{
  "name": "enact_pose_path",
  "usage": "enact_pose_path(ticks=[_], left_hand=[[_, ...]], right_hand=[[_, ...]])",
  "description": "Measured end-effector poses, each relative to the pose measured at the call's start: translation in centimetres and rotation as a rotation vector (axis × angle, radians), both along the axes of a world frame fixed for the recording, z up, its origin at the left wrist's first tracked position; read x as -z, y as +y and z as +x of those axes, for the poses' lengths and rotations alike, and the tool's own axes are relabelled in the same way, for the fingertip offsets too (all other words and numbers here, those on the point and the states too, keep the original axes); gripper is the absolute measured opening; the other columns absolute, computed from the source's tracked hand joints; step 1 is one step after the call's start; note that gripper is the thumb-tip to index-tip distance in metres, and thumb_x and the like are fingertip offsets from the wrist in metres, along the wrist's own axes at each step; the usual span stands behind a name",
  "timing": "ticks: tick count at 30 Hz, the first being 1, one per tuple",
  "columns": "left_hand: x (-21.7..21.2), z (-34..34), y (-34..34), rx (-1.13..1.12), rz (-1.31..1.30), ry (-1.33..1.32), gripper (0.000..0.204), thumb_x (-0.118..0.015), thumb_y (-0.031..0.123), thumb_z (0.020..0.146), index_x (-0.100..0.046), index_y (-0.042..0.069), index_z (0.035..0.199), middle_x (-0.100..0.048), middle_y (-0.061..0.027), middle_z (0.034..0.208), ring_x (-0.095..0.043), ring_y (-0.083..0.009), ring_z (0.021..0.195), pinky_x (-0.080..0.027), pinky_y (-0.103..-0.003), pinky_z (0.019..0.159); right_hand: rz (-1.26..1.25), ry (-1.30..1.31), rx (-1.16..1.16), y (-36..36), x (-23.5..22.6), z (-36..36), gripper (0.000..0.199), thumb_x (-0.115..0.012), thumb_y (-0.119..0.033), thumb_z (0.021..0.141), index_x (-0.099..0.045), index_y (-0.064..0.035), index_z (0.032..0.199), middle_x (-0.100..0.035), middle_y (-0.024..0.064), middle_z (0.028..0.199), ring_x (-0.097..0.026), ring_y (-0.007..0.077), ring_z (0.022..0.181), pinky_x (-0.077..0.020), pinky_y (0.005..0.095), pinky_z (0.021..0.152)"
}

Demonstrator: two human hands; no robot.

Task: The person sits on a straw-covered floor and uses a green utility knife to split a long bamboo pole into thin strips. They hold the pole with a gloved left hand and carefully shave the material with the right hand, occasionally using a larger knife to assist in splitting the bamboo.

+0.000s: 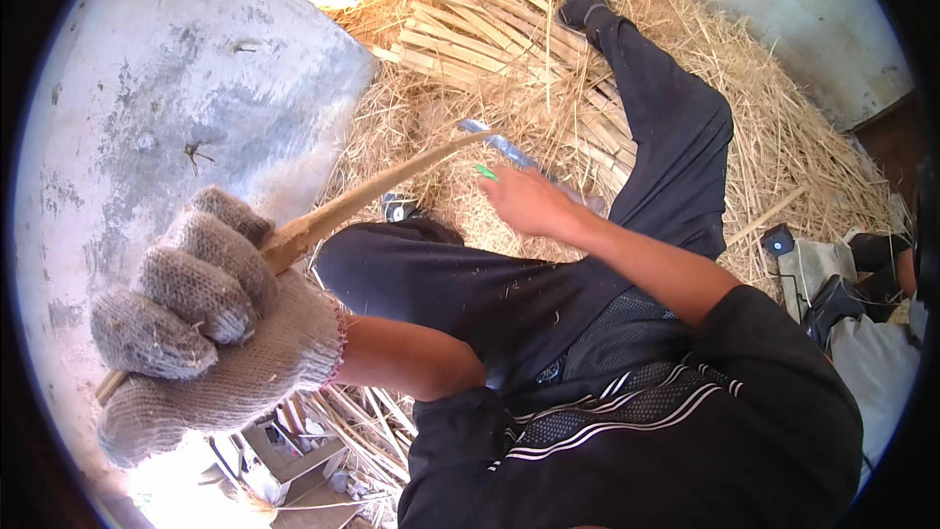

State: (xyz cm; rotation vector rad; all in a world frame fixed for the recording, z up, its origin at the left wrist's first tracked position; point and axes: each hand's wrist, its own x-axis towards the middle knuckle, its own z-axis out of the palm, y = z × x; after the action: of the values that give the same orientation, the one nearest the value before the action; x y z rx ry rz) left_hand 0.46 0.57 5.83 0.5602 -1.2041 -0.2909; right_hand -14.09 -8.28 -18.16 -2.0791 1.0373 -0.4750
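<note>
My left hand (211, 309), in a grey knitted glove, is closed around a long pale strip (377, 186) that looks like split bamboo. Its tapering tip reaches up and right to the knife's blade; a short end sticks out below my fist. My bare right hand (529, 201) is bent near my lap with its fingers curled. A small green piece (485, 171) shows at its fingertips. Just beyond it lies a long metal knife blade (507, 147), slanting down to the right behind the hand. Whether the right hand touches the knife is hidden.
A pile of split strips (470, 29) lies ahead on straw-like shavings (764, 127). My dark-trousered legs (676, 108) spread over them. A worn grey panel (206, 69) stands left, a pale wall (783, 10) right. Another person's shoe (832, 309) is at far right; a cluttered box (284, 451) sits lower left.
</note>
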Motion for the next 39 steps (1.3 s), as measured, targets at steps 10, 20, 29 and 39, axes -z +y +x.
enact_pose_path(ticks=[10, 20, 29, 39], left_hand=[[-0.1, -0.8, -0.2, 0.076, -0.001, -0.059, 0.058, -0.05, 0.069, 0.085, -0.04, 0.022, 0.052, -0.033, 0.0051, 0.039, -0.025, -0.0087, 0.03, -0.023, -0.028, 0.04], [-0.2, 1.7, 0.1, -0.164, -0.064, 0.073, 0.059, -0.042, 0.055, 0.094, -0.028, 0.021, 0.049, -0.023, 0.0052, 0.039, -0.018, -0.0071, 0.032, -0.025, -0.026, 0.036], [0.0, 1.2, 0.1, -0.206, -0.032, 0.038, 0.063, -0.046, 0.065, 0.09, -0.026, 0.021, 0.049, -0.023, 0.0053, 0.039, -0.019, -0.007, 0.032, -0.024, -0.027, 0.038], [-0.1, 0.2, 0.3, -0.045, -0.03, 0.022, 0.055, -0.049, 0.056, 0.088, -0.031, 0.021, 0.049, -0.026, 0.0046, 0.039, -0.017, -0.008, 0.031, -0.025, -0.028, 0.038]], right_hand=[[0.139, -0.311, 0.034, 1.6, -5.3, 1.0, 0.04, -0.042, -0.035, 0.099, -0.055, 0.0009, 0.113, -0.062, 0.0271, 0.069, -0.061, 0.0478, 0.067, -0.048, 0.0542, 0.066], [0.043, -0.223, -0.014, 2.3, -6.6, 2.3, 0.038, -0.046, -0.034, 0.099, -0.056, 0.0004, 0.111, -0.057, 0.0274, 0.061, -0.06, 0.0448, 0.061, -0.0464, 0.0533, 0.063], [0.01, -0.164, -0.027, 2.2, -7.8, 1.9, 0.039, -0.046, -0.033, 0.098, -0.057, 0.0043, 0.103, -0.061, 0.0294, 0.071, -0.061, 0.0466, 0.072, -0.0467, 0.0531, 0.067], [0.151, -0.081, -0.014, 0.4, -6.3, 1.5, 0.041, -0.04, -0.035, 0.1, -0.055, 0.0014, 0.113, -0.063, 0.0248, 0.069, -0.063, 0.044, 0.067, -0.0522, 0.052, 0.067]])
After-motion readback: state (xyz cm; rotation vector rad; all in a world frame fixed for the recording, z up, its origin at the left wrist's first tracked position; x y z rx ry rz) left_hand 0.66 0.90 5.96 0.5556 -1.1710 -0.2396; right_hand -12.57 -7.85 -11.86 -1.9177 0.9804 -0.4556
